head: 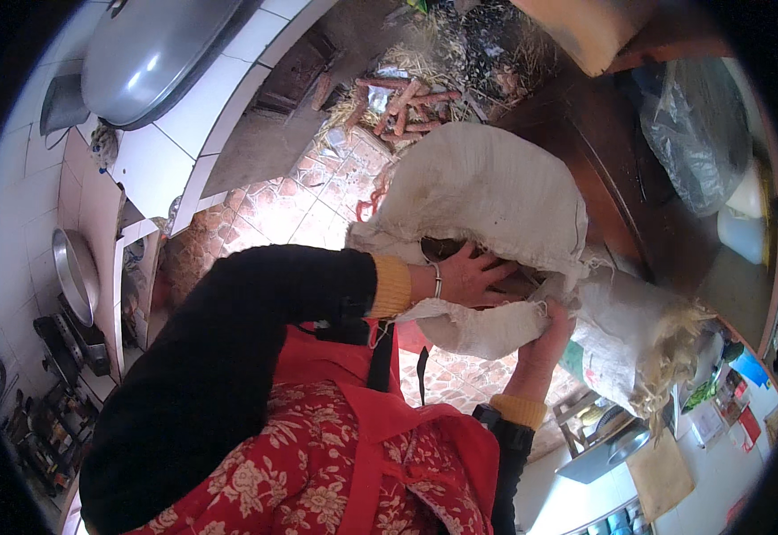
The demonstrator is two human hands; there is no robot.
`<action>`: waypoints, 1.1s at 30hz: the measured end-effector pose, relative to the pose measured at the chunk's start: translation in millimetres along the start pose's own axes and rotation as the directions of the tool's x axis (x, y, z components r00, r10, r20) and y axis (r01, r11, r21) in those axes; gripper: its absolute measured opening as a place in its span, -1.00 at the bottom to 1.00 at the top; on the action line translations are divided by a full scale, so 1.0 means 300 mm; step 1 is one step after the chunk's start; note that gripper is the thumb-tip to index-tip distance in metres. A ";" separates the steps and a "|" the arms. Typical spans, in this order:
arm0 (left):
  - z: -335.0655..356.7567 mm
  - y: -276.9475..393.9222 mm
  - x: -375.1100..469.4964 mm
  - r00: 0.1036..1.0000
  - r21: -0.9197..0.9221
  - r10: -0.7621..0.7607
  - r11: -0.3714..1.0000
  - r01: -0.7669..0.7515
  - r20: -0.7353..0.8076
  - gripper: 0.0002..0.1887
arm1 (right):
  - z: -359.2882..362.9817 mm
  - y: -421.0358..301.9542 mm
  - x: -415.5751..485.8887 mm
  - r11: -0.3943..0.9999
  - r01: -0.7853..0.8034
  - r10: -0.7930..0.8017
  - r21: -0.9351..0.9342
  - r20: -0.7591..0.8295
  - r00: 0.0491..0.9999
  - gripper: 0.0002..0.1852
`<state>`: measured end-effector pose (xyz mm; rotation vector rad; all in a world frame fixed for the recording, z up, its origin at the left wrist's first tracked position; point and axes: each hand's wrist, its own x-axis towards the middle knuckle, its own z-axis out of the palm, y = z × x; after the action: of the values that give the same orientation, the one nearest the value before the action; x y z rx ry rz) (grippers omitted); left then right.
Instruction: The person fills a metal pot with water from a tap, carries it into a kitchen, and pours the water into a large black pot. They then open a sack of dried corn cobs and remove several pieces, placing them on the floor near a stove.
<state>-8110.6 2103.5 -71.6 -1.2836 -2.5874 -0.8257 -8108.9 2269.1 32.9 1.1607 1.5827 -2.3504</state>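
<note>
A large off-white woven sack [482, 194] bulges in front of me, its frayed mouth gaping towards my body. My left hand [476, 274], with a bracelet at the wrist, reaches into the mouth with its fingers spread; the fingertips are partly in shadow. At the right end of the mouth, my right hand [552, 328] grips the edge of the sack. What lies deeper inside the sack is hidden. Against its right side stands a second woven sack [609, 334] with a ragged, frayed top.
Corn cobs [405, 107] and straw [415, 53] lie on the floor beyond the sack. A tiled counter [178, 120] carries a large metal lid [155, 60] at upper left. To the right are a dark wooden cabinet [576, 167] and a clear plastic bag [696, 140].
</note>
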 end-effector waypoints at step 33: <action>-0.066 -0.105 -0.076 0.973 -0.100 0.145 0.987 -0.129 0.179 -0.69 | 0.002 0.078 0.003 0.970 0.097 -0.114 -0.225 -0.067 0.991 -0.53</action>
<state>-8122.9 2061.9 -75.9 -1.6167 -2.5878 -0.8403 -8099.3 2258.1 14.5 1.1606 1.9204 -2.1407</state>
